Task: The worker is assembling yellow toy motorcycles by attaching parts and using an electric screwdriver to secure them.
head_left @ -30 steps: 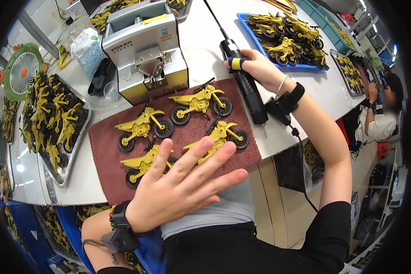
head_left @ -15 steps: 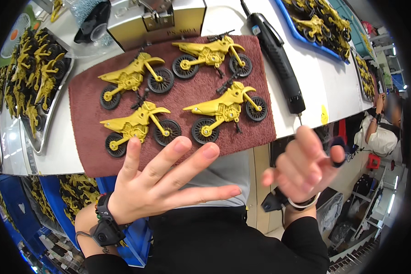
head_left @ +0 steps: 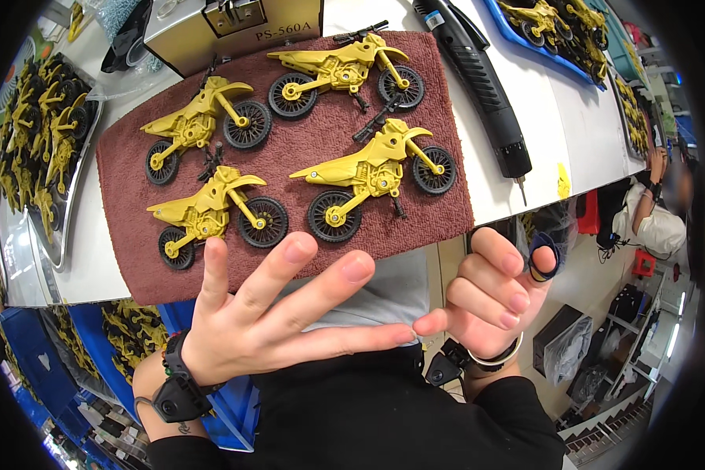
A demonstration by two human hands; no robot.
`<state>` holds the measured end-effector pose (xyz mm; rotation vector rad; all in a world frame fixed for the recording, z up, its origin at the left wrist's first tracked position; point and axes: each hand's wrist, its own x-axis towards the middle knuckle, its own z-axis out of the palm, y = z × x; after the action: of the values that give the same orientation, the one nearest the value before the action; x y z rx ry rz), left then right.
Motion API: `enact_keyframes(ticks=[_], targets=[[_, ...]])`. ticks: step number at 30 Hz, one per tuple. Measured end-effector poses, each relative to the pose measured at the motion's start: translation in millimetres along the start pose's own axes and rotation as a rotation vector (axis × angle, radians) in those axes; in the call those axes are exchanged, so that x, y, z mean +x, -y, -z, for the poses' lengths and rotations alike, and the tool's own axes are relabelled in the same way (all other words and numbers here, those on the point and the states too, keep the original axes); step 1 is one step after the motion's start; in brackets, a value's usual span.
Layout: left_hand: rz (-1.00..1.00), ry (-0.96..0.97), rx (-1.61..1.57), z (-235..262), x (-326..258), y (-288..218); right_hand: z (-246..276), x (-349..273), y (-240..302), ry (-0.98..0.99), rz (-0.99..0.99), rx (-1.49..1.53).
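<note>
Several toy motorcycles, yellow with black wheels and handlebars, lie on a maroon towel point(head_left: 286, 149). One motorcycle point(head_left: 372, 176) is at the near right and another point(head_left: 215, 205) at the near left. My left hand point(head_left: 270, 313) is spread open just below the towel's near edge, holding nothing. To its right, my right hand point(head_left: 489, 294) has its middle fingers loosely curled, with its thumb and an outer finger held apart and nothing in it. Around one right digit is a dark band point(head_left: 544, 258). A right fingertip meets the tip of my left hand's lowest digit.
A black electric screwdriver point(head_left: 486, 94) lies right of the towel, its bit toward me. Behind the towel stands a gold metal box point(head_left: 235, 39). Trays of motorcycles sit left point(head_left: 74, 180) and far right point(head_left: 560, 59). Blue bins point(head_left: 110, 345) are below left. A person point(head_left: 634, 215) sits at right.
My right hand has moved left and down, from near the screwdriver's bit to touch my left hand. My left hand stays spread. The towel and motorcycles appear shifted slightly up-left in view.
</note>
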<state>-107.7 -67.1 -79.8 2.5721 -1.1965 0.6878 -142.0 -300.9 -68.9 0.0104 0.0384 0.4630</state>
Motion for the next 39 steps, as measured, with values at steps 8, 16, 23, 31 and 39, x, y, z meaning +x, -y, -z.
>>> enact_keyframes(ticks=[8, 16, 23, 31, 39], targets=[[-0.017, 0.05, 0.014, 3, -3, 0, 2, 0, 1, 0.033, 0.023, 0.024], [-0.008, 0.053, -0.005, 2, -2, -1, 3, -2, 5, 0.026, 0.007, 0.064], [-0.028, 0.129, -0.096, 5, -2, 3, 5, -1, 7, 0.077, -0.045, 0.075], [0.019, 0.143, -0.129, 10, 0, -3, 13, 0, -3, 0.042, -0.076, 0.155], [0.035, 0.118, -0.106, 7, 0, -5, 14, 4, -9, -0.033, -0.021, 0.177]])
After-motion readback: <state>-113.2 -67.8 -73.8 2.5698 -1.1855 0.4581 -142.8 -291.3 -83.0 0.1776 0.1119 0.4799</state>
